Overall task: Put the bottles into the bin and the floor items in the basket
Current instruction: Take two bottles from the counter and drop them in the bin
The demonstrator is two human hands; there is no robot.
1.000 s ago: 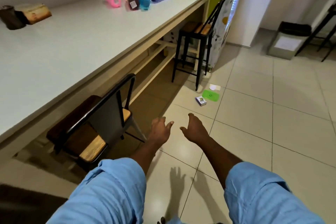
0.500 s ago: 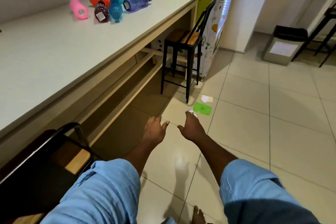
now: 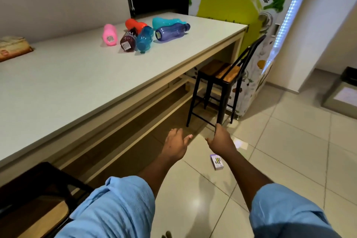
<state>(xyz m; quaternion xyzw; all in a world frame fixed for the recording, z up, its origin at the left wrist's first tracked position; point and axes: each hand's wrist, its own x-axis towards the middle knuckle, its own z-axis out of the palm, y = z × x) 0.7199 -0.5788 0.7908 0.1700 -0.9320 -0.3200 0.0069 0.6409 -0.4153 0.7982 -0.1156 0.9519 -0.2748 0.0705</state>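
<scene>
Left hand point(image 3: 174, 144), right hand point(image 3: 222, 142): hovering loosely open, holding nothing | small box point(image 3: 217, 162): lying on near floor by right hand | bottles point(image 3: 143, 35): lying on far desk point(image 3: 77, 75) | advice: stooping low, pinching box edges.

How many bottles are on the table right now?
6, lying clustered at the far end of the table: pink, red, maroon, blue, turquoise, purple. Others could be hidden behind them.

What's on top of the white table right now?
A pink bottle, red bottle, maroon bottle, blue bottle, turquoise bottle, purple bottle, all lying down; brown packet at the left. The purple bottle partly hides the turquoise bottle.
</scene>
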